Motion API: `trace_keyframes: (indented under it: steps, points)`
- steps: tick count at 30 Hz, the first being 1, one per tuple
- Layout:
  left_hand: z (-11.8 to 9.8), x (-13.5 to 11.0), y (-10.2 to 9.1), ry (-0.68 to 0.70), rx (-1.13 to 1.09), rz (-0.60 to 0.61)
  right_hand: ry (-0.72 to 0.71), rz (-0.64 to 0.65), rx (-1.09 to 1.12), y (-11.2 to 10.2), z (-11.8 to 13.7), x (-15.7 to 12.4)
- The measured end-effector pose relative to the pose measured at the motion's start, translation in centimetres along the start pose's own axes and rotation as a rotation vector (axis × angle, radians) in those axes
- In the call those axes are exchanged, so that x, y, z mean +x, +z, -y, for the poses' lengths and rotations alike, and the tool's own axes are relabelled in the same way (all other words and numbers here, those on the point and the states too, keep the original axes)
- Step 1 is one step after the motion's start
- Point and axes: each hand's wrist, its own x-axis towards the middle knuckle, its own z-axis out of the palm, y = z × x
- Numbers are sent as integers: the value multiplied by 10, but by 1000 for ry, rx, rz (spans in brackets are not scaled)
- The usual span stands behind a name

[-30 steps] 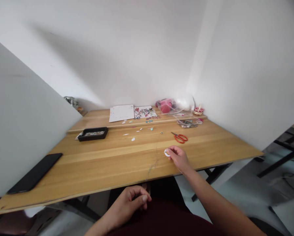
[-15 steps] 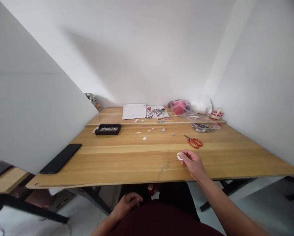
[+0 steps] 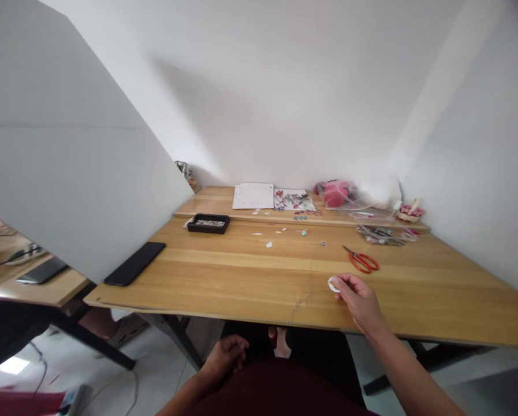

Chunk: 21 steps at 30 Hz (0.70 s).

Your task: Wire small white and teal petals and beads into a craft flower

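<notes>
Above the front part of the wooden table, my right hand (image 3: pixel 357 299) pinches a small white piece (image 3: pixel 331 285), thin and curved like a petal or part of a ring, between thumb and fingertips. My left hand (image 3: pixel 226 357) rests low over my lap, in front of the table edge. Its fingers are curled together, and whatever may be in them is hidden. Red-handled scissors (image 3: pixel 364 263) lie just beyond my right hand, blades pointing away to the left. A small white cutout (image 3: pixel 269 245) and several white slips lie farther back.
A black tray (image 3: pixel 208 224) of small beads stands at the back left. A black phone-like slab (image 3: pixel 135 264) lies at the left. White sheets (image 3: pixel 253 196), a floral sheet (image 3: pixel 293 200), plastic bags (image 3: pixel 339 195) and a small basket (image 3: pixel 410 211) sit on the rear ledge. A grey partition (image 3: pixel 77 144) rises at left.
The view has turned left, so the table appears shifted right. My right hand still pinches the white piece, which now shows a more curved edge. My left hand stays curled over my lap.
</notes>
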Motion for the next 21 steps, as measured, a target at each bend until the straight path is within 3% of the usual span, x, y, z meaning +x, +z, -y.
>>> trace_keyframes:
  steps: [15, 21]
  points:
    - [-10, -4, 0, -20, 8, -12, -23, 3, 1, 4, 9, -5]
    - [-8, -11, -10, -32, -5, -16, -26, -6, 7, 5, 7, -5]
